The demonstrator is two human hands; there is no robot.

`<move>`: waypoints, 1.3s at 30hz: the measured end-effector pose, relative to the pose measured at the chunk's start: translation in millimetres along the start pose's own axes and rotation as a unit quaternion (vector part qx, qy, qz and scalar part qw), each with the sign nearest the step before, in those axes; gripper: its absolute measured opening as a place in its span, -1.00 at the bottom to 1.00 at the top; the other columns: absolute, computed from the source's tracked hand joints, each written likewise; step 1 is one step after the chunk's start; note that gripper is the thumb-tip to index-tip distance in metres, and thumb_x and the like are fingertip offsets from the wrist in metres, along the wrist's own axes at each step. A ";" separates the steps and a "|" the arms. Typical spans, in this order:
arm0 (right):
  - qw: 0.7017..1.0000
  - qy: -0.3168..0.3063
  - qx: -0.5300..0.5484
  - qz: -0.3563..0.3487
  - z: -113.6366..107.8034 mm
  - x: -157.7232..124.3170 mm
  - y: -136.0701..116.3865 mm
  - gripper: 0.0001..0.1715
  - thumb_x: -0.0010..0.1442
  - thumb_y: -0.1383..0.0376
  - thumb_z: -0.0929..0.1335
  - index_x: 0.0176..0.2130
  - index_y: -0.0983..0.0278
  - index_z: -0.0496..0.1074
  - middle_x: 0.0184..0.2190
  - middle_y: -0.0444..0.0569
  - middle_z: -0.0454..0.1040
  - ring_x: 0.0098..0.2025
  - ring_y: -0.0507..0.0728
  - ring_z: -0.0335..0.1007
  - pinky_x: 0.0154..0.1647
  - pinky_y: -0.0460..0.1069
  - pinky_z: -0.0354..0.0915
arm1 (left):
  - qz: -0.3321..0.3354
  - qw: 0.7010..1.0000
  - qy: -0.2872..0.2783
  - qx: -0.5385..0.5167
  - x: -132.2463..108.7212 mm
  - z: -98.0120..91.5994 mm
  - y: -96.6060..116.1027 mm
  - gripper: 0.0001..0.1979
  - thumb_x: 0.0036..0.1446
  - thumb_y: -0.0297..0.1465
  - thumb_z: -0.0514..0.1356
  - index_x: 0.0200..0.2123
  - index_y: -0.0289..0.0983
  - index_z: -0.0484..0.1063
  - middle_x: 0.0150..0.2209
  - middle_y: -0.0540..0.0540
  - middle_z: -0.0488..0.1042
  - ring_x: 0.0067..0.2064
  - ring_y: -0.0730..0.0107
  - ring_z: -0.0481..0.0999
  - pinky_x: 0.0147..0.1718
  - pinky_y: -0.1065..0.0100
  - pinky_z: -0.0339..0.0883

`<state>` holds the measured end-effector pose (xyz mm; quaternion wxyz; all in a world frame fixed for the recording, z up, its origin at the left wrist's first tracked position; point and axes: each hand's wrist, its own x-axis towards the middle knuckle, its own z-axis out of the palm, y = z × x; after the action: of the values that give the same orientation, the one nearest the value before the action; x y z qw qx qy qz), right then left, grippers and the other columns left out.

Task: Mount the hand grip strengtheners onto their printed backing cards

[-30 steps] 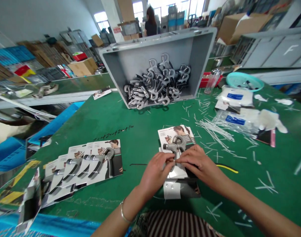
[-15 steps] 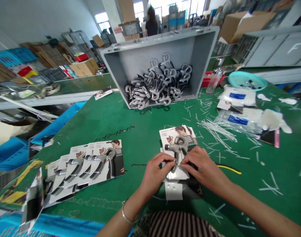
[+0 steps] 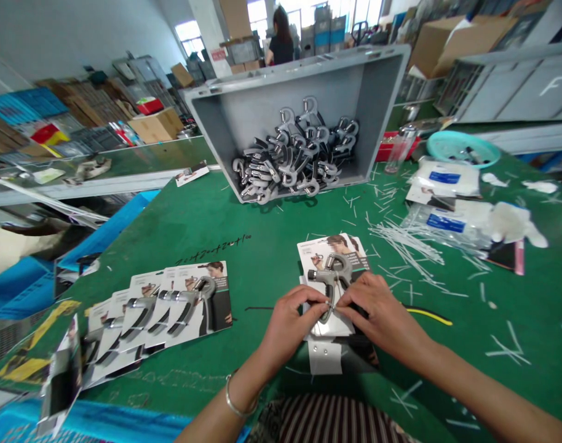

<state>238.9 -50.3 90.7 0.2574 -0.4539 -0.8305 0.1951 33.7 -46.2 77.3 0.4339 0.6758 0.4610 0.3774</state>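
A grey hand gripper (image 3: 329, 280) lies on a printed backing card (image 3: 329, 251) atop a small stack of cards on the green table. My left hand (image 3: 290, 323) and my right hand (image 3: 380, 311) meet over the tool's lower handle, fingers pinched together on a thin white tie at the handle. The handle's lower end is hidden by my fingers. To the left lies an overlapping row of finished cards with grippers (image 3: 170, 304).
A tilted grey crate (image 3: 377, 92) full of loose hand grippers (image 3: 294, 157) stands at the back. White cut ties (image 3: 401, 237) are scattered to the right, near plastic bags (image 3: 444, 184) and a teal bowl (image 3: 463, 149). A person stands far behind. Blue bins sit at the left.
My hands slid slightly down the tool and pinched closer together at its handle. The view shifted a little; nothing else moved.
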 end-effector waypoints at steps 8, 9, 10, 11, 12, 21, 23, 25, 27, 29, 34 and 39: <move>1.000 -0.008 -0.003 -0.002 -0.3 0.6 2.7 -0.87 0.30 0.29 0.35 -0.34 0.22 0.42 -0.40 -0.07 0.47 -0.22 0.19 0.24 -0.15 0.08 0.08 | -0.004 1.000 -0.004 -0.009 2.1 -3.8 -3.1 -0.96 0.13 -0.45 0.29 -0.33 -0.25 0.57 -0.32 -0.07 0.57 -0.22 0.33 0.54 -0.15 0.36 0.35; 1.000 -0.009 -0.003 -0.003 -0.4 0.6 3.0 -0.86 0.30 0.29 0.35 -0.34 0.22 0.42 -0.40 -0.07 0.47 -0.22 0.19 0.24 -0.16 0.08 0.08 | -0.004 1.000 -0.005 -0.010 2.1 -4.0 -3.4 -0.96 0.13 -0.45 0.29 -0.33 -0.25 0.57 -0.32 -0.07 0.57 -0.22 0.33 0.54 -0.15 0.36 0.35; 1.000 -0.009 -0.004 -0.005 -0.5 0.6 3.3 -0.86 0.30 0.29 0.35 -0.34 0.22 0.42 -0.40 -0.07 0.48 -0.22 0.19 0.24 -0.16 0.08 0.08 | -0.004 1.000 -0.007 -0.010 2.0 -4.2 -3.6 -0.96 0.13 -0.44 0.29 -0.33 -0.25 0.57 -0.32 -0.07 0.57 -0.22 0.33 0.54 -0.16 0.36 0.36; 1.000 -0.009 -0.005 -0.006 -0.7 0.7 3.4 -0.86 0.30 0.28 0.35 -0.34 0.22 0.43 -0.40 -0.06 0.48 -0.23 0.19 0.25 -0.17 0.08 0.09 | -0.004 1.000 -0.009 -0.009 1.8 -4.2 -3.8 -0.96 0.13 -0.44 0.29 -0.33 -0.25 0.57 -0.31 -0.07 0.57 -0.22 0.33 0.54 -0.16 0.36 0.36; 1.000 -0.010 -0.006 -0.008 -1.0 0.8 3.4 -0.86 0.30 0.28 0.35 -0.34 0.22 0.43 -0.40 -0.06 0.48 -0.23 0.20 0.25 -0.17 0.08 0.09 | -0.002 1.000 -0.010 -0.007 1.7 -4.1 -4.0 -0.96 0.13 -0.44 0.29 -0.33 -0.25 0.57 -0.31 -0.07 0.57 -0.23 0.33 0.54 -0.16 0.36 0.37; 1.000 0.008 0.016 -0.021 0.9 4.3 -2.1 -0.88 0.30 0.29 0.36 -0.32 0.23 0.42 -0.39 -0.06 0.48 -0.22 0.20 0.26 -0.15 0.09 0.12 | 0.080 0.985 -0.082 0.132 4.4 -10.9 9.2 -0.88 0.26 -0.41 0.18 -0.23 -0.26 0.53 -0.25 -0.10 0.56 -0.14 0.31 0.50 -0.09 0.32 0.33; 1.000 0.009 0.021 -0.018 2.0 4.6 -2.6 -0.88 0.30 0.29 0.36 -0.32 0.24 0.41 -0.39 -0.07 0.48 -0.23 0.19 0.26 -0.14 0.09 0.13 | 0.105 0.972 -0.116 0.174 5.0 -15.1 16.6 -0.83 0.31 -0.41 0.10 -0.18 -0.26 0.51 -0.22 -0.11 0.56 -0.12 0.30 0.49 -0.06 0.30 0.32; 1.000 0.006 0.020 -0.007 2.4 4.8 -3.7 -0.89 0.27 0.27 0.38 -0.31 0.24 0.40 -0.38 -0.06 0.47 -0.22 0.20 0.26 -0.13 0.10 0.14 | 0.125 0.954 -0.133 0.236 4.9 -17.2 23.8 -0.78 0.35 -0.41 0.04 -0.18 -0.27 0.49 -0.22 -0.12 0.55 -0.14 0.28 0.47 -0.07 0.26 0.31; 1.000 0.002 0.019 0.006 1.9 5.0 -5.5 -0.89 0.25 0.24 0.40 -0.26 0.23 0.41 -0.35 -0.05 0.47 -0.19 0.22 0.26 -0.14 0.11 0.15 | 0.153 0.923 -0.128 0.329 4.4 -16.1 29.6 -0.77 0.34 -0.44 0.01 -0.23 -0.28 0.48 -0.26 -0.14 0.53 -0.19 0.23 0.44 -0.12 0.19 0.29; 1.000 0.000 0.020 0.006 1.5 5.0 -7.1 -0.90 0.26 0.25 0.39 -0.20 0.21 0.42 -0.31 -0.03 0.49 -0.18 0.23 0.26 -0.14 0.11 0.15 | 0.188 0.883 -0.119 0.413 4.1 -12.6 33.5 -0.78 0.30 -0.47 0.03 -0.30 -0.30 0.46 -0.31 -0.17 0.49 -0.24 0.19 0.39 -0.19 0.15 0.26; 1.000 0.003 0.015 -0.013 5.6 1.1 -4.1 -0.88 0.31 0.30 0.32 -0.29 0.21 0.44 -0.34 -0.04 0.45 -0.19 0.20 0.25 -0.10 0.13 0.14 | 0.231 0.869 -0.077 0.431 0.4 -4.7 35.5 -0.78 0.27 -0.47 0.04 -0.39 -0.29 0.42 -0.40 -0.15 0.43 -0.30 0.20 0.34 -0.26 0.13 0.21; 0.997 0.041 0.064 -0.003 11.2 -5.1 -0.4 -0.90 0.29 0.31 0.34 -0.31 0.22 0.42 -0.32 -0.04 0.45 -0.16 0.19 0.27 -0.07 0.12 0.16 | 0.186 0.929 -0.036 0.319 -13.6 0.2 23.8 -0.84 0.31 -0.45 0.04 -0.15 -0.27 0.42 -0.19 -0.18 0.51 -0.13 0.18 0.43 -0.09 0.12 0.28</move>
<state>234.2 -55.9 80.7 0.3209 -0.4414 -0.8063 0.2282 37.0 -63.9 98.0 0.1335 0.8651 0.4077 0.2597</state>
